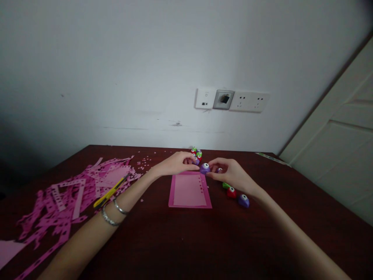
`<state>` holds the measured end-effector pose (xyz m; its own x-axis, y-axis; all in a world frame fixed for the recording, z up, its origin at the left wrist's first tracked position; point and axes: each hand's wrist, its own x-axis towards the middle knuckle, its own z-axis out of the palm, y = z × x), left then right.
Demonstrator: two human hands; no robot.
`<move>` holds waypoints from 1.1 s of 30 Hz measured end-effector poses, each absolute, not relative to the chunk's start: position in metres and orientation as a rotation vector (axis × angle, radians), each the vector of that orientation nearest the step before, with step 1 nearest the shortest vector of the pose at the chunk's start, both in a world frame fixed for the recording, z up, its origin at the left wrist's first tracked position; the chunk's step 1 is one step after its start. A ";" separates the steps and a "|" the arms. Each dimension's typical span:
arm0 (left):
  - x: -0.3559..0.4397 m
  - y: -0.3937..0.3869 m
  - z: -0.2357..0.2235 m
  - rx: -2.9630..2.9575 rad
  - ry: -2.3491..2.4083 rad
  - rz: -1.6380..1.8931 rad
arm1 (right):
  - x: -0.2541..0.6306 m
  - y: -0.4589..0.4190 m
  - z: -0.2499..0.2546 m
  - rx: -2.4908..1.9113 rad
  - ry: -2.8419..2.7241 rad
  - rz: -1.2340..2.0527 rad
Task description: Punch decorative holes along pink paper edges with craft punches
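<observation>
The dark red desk (163, 241) fills the lower frame, with a heap of punched pink paper offcuts (64, 202) at left and a yellow utility knife (110, 193) lying on them. At centre sits a pink card (189, 190) with a paler panel. Just above its top edge, the left hand (175, 163) and right hand (230, 175) close in from both sides, fingers curled – both grasping a purple craft punch (205, 168) between them. More punches cluster at upper centre (196, 154); a red punch (231, 192) and another purple punch (243, 200) sit lower right.

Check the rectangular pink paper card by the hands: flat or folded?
Flat: the rectangular pink paper card lies spread on the dark red-brown table, with straight edges and no visible fold.
</observation>
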<state>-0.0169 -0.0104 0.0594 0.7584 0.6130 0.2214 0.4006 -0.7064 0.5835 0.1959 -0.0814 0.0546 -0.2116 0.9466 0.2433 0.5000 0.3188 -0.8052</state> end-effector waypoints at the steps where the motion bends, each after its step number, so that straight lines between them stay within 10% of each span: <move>1: -0.021 -0.008 0.056 2.467 0.805 0.537 | 0.199 -0.083 0.054 -1.311 -1.833 0.755; 33: -0.040 0.037 -0.006 2.402 1.100 0.178 | 0.223 -0.092 0.001 -1.472 -1.932 0.868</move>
<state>-0.0403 0.0369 -0.0062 0.6671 0.7404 -0.0821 0.6766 -0.5561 0.4826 0.2226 -0.0921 0.0006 -0.2453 0.9684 0.0447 0.6096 0.1899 -0.7696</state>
